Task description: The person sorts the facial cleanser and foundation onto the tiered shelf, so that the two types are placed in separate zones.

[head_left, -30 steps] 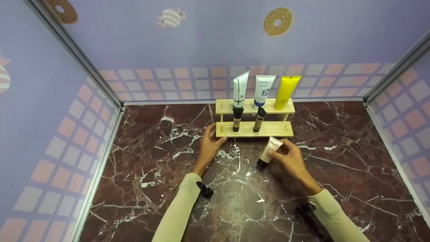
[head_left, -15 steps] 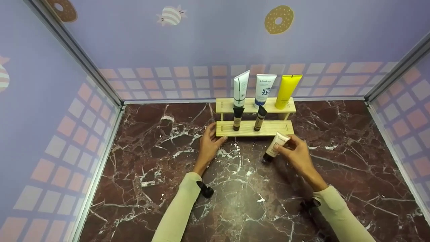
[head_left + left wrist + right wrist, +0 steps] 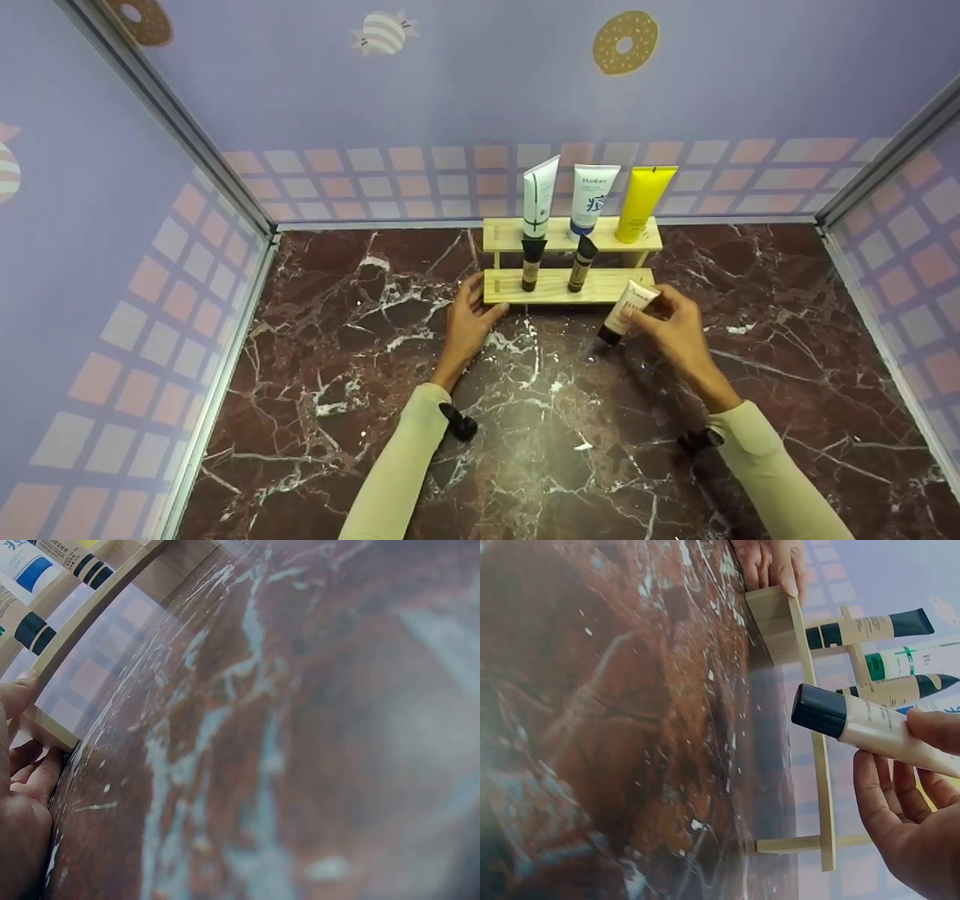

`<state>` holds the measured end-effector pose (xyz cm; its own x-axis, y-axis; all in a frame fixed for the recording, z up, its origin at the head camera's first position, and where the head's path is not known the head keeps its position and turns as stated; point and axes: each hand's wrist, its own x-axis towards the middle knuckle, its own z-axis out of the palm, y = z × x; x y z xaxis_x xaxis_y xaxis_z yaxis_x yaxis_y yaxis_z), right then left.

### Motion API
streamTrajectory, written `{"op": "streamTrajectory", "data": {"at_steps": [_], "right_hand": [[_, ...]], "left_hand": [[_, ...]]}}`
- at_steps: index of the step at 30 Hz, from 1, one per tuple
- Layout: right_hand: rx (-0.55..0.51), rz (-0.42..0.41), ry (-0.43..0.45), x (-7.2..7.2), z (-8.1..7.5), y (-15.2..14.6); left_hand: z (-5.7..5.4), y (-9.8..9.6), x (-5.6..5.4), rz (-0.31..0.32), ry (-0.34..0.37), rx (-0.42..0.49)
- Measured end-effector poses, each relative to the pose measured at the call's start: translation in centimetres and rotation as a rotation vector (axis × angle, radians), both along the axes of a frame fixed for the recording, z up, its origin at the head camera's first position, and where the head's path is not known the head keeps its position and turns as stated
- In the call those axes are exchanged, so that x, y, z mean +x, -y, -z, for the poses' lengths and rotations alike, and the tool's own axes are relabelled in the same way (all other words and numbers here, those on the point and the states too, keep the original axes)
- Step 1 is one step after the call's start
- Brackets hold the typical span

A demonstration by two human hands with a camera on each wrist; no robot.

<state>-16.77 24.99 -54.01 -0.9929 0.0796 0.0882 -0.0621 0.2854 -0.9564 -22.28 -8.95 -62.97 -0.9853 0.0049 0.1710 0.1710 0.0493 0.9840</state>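
Note:
My right hand (image 3: pixel 679 330) pinches a cream-coloured cosmetic tube (image 3: pixel 630 306) between thumb and fingers, its black cap pointing down. The tube is tilted and overlaps the right front of a two-tier wooden rack (image 3: pixel 553 288) in the head view. In the right wrist view, the thumb lies on one side of the held tube (image 3: pixel 889 733) and fingers on the other. My left hand (image 3: pixel 466 328) grips the rack's left end, thumb at the lower shelf's front edge. Two small black-topped tubes, one left (image 3: pixel 531 271) and one centre (image 3: pixel 580 271), stand on the lower shelf.
On the upper shelf stand a white tube with a green line (image 3: pixel 538 201), a white and blue tube (image 3: pixel 594 196) and a yellow tube (image 3: pixel 643 204). Purple patterned panels (image 3: pixel 480 90) enclose the dark red marbled table (image 3: pixel 360 337) behind and at both sides.
My right hand has carried the cream tube rightward and away from me, closer to the lower shelf's right end. The left hand keeps its hold on the rack.

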Motion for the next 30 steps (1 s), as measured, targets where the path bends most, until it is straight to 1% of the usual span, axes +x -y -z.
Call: {"op": "streamTrajectory", "data": {"at_steps": [6, 8, 13, 15, 23, 30], "right_hand": [[0.042, 0.014, -0.019, -1.3, -0.3, -0.6], [0.056, 0.021, -0.030, -1.4, -0.9, -0.4], [0.075, 0.039, -0.055, -2.4, -1.1, -0.6], [0.076, 0.044, -0.065, -3.0, -0.6, -0.9], [0.085, 0.049, -0.099, -4.2, -1.0, -1.2], [0.146, 0.076, -0.121, -4.8, -1.6, -1.1]], "left_hand": [[0.1, 0.1, 0.0, 0.015, 0.011, 0.017], [0.1, 0.1, 0.0, 0.016, 0.009, 0.024], [0.0, 0.1, 0.0, 0.013, 0.009, 0.012], [0.0, 0.1, 0.0, 0.012, 0.016, 0.002], [-0.1, 0.0, 0.0, 0.009, 0.024, 0.021], [0.0, 0.1, 0.0, 0.014, 0.024, 0.015]]}}
